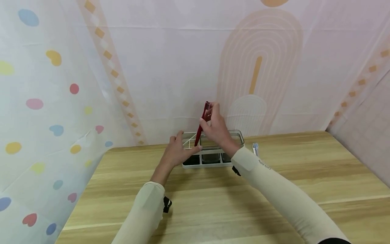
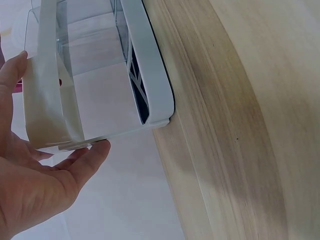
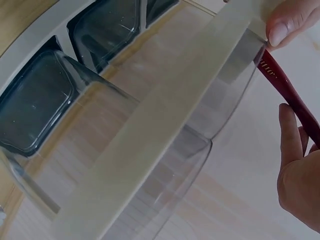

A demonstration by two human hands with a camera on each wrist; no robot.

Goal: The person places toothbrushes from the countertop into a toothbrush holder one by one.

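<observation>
Left hand (image 1: 178, 150), fingers relaxed and spread against the left end of the clear compartmented organizer (image 1: 213, 159) near the far edge of the tabletop (image 1: 213, 203), apparently steadying it. Right hand (image 1: 217, 127) above, fingers pinching the red pen (image 1: 202, 123), tilted tip-down into a compartment. Farther right, a small white-and-blue item (image 1: 255, 147), lying apart.

**Open desk in front, crowded at the back**

The desk (image 1: 213, 203) lies bare before the organizer (image 1: 213, 159). Behind it the wall cloth (image 1: 170, 84) stands close. The left hand (image 1: 178, 149) blocks its left end; a toothbrush (image 1: 255, 148) lies just right
</observation>
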